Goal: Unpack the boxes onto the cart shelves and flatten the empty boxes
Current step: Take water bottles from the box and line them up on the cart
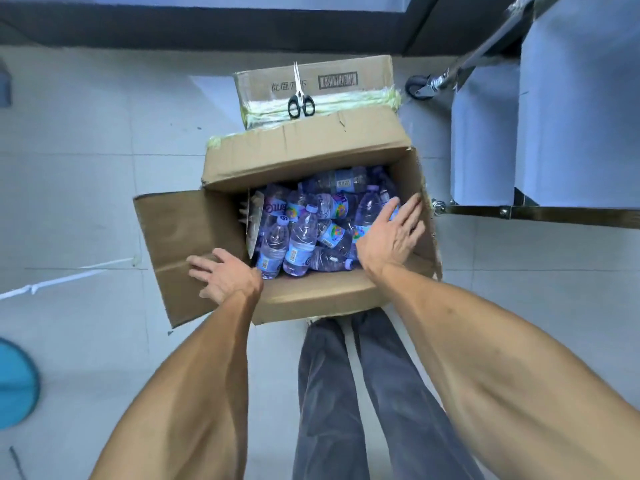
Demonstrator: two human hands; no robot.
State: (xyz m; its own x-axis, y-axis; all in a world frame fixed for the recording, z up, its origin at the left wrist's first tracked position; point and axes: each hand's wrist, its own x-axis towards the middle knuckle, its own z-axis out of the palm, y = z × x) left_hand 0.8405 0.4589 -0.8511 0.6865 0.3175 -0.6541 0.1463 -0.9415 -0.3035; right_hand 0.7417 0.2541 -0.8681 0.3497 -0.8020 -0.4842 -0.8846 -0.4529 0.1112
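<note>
— What sits at the centre?

— An open cardboard box [311, 299] on a tiled floor [86, 185], its flaps folded out at 9 and 12 o'clock, packed with small plastic water bottles [301, 237] lying jumbled on their sides.

— And the hands?

— The left hand [221, 275] rests flat on the 9 o'clock flap near the box's corner, fingers spread and straight, gripping nothing. The right hand [391, 233] reaches in on the 3 o'clock side, fingers extended and slightly apart, laid over the bottles by the box's inner wall; it touches them without closing round any.

— Anything behind the box?

— At 12 o'clock, a second cardboard box [346, 77], still taped shut with yellowish tape, touches the open one. Black-handled scissors [300, 95] lie on its top, blades closed and pointing away.

— Where is the cart?

— At 2 o'clock: a metal cart [554, 213] with a caster wheel [420, 86] and pale shelves, just beside the open box.

— Else?

— The person's grey trousers [346, 393] at 6 o'clock, a blue round object [15, 382] at 8 o'clock, and a white strip [69, 277] on the floor at 9.
</note>
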